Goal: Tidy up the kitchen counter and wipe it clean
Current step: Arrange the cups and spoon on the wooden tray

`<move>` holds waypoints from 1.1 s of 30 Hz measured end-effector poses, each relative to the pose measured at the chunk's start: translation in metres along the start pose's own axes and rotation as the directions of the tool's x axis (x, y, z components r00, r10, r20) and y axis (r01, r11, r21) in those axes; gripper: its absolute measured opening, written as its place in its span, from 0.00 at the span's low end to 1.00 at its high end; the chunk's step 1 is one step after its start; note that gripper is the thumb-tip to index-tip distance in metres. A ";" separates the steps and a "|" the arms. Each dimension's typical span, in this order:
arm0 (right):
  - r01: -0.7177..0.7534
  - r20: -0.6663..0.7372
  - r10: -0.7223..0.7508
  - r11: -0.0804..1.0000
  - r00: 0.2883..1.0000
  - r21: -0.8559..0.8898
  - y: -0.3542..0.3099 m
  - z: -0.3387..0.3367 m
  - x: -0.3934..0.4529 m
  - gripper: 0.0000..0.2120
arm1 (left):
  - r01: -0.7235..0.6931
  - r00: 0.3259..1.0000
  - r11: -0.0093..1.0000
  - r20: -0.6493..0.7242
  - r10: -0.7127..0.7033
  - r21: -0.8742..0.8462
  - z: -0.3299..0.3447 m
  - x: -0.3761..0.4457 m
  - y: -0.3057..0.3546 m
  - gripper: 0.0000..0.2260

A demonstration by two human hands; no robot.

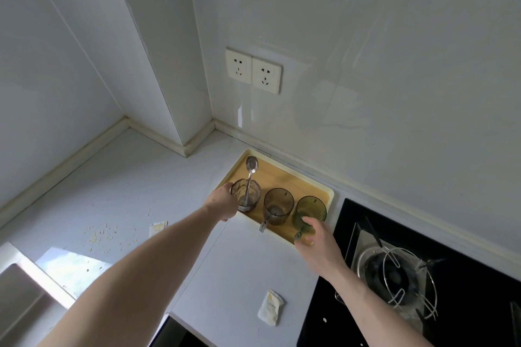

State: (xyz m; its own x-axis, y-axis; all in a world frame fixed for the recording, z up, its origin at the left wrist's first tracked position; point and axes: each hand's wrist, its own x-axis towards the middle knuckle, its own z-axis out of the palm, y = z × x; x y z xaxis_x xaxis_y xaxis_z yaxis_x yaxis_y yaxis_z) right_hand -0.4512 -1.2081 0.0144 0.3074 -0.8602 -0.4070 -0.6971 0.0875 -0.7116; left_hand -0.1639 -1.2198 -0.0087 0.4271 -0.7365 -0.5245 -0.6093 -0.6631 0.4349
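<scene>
A wooden tray with a cream rim (284, 177) sits on the white counter (135, 177) against the back wall. Three glass mugs stand in a row on it. My left hand (222, 203) grips the left brownish mug (245, 196), which has a metal spoon (250, 177) standing in it. The middle brown mug (278, 205) is untouched. My right hand (315, 236) holds the green mug (311, 211) by its handle at the tray's right front corner. Scattered crumbs (103, 235) and two crumpled sachets, one (157, 227) and another (270, 307), lie on the counter.
A black gas hob (352, 315) with a wire pan support (406, 279) fills the right. A sink edge (17, 276) shows at the lower left. Two wall sockets (253, 70) sit above the tray. A wall column juts out at the back left.
</scene>
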 end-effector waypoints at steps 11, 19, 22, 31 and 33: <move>-0.002 0.055 0.008 0.994 0.998 -0.107 -0.007 0.000 0.006 0.23 | -0.003 1.000 1.000 0.030 0.003 -0.013 0.007 -0.022 0.002 0.31; 0.016 0.034 -0.011 0.988 0.999 -0.155 -0.005 -0.010 0.007 0.18 | -0.047 0.996 0.985 -0.066 0.059 0.168 0.007 -0.055 -0.001 0.31; 0.043 0.041 -0.036 0.986 0.998 -0.163 -0.009 -0.012 0.008 0.16 | -0.196 0.963 0.948 -0.133 0.234 0.250 0.015 -0.073 0.002 0.25; 0.056 0.119 -0.026 0.966 0.993 -0.253 -0.003 -0.013 0.009 0.18 | -0.416 0.909 0.885 0.124 0.398 0.209 0.052 -0.094 0.016 0.20; 0.050 0.126 -0.015 0.961 0.992 -0.274 -0.002 -0.014 0.009 0.19 | -0.412 0.910 0.881 0.158 0.383 0.233 0.054 -0.096 0.016 0.23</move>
State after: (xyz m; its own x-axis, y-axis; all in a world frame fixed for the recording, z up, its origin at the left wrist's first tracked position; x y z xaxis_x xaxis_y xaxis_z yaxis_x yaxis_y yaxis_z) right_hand -0.4560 -1.2232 0.0200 0.3976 -0.7909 -0.4652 -0.8315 -0.0962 -0.5471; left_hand -0.2511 -1.1523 0.0093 0.0493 -0.9032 -0.4265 -0.8686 -0.2495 0.4281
